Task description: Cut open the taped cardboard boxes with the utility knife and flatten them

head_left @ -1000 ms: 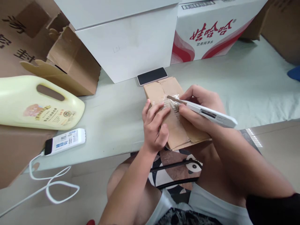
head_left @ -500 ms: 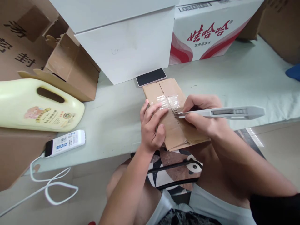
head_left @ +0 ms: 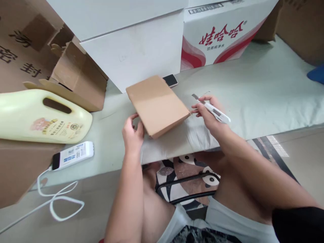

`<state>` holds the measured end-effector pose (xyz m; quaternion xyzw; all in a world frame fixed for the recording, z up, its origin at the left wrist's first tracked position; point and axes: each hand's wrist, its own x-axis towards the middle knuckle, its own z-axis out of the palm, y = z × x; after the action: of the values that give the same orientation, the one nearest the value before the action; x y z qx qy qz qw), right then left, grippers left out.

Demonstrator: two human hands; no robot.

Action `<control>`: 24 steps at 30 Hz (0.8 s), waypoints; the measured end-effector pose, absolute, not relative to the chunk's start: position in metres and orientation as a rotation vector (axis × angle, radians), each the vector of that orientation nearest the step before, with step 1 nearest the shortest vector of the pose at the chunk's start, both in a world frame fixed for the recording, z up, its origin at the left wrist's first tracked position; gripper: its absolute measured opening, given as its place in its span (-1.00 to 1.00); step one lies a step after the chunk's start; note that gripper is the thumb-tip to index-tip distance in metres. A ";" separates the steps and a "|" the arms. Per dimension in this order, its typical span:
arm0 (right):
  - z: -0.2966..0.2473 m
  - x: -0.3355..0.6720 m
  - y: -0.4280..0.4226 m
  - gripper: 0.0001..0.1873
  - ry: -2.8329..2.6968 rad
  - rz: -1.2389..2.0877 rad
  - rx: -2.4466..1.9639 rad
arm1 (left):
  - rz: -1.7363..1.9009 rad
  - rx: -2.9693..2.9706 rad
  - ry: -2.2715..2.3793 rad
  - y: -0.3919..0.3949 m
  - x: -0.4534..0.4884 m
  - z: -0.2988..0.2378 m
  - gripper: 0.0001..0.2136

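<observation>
A small brown cardboard box (head_left: 157,104) is tilted above the cloth-covered surface, a plain untaped face towards me. Gripping its left lower edge is my left hand (head_left: 132,132), the fingers partly hidden behind the box. My right hand (head_left: 208,113) is closed around a white utility knife (head_left: 218,114), with its blade out and pointing up and to the left. The fingertips of that hand are close to the box's right corner; whether they touch it I cannot tell. Behind the box, a phone (head_left: 170,80) lies partly covered from view.
White cartons (head_left: 136,50) and a red-and-white carton (head_left: 222,37) stand at the back. On the left are an open brown box (head_left: 81,74), a pale yellow jug (head_left: 45,116) and a white device (head_left: 73,155) with a cable. The pale green cloth (head_left: 265,91) ends at the front edge.
The box has been lifted and turned over, its taped face no longer showing. My left hand moved left to the box's edge. My right hand drew the knife away and turned its blade upward.
</observation>
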<state>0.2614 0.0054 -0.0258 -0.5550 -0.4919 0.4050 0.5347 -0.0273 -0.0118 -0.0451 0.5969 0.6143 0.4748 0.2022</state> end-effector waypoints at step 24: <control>-0.055 0.253 0.012 -0.37 -1.229 1.376 -1.070 | 1.182 1.349 1.120 -0.018 -0.010 -0.048 -0.05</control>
<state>0.2530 0.0115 -0.0553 -0.4393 -0.5044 0.5649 0.4832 -0.0096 -0.0181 -0.0484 0.5556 0.4614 0.4869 0.4913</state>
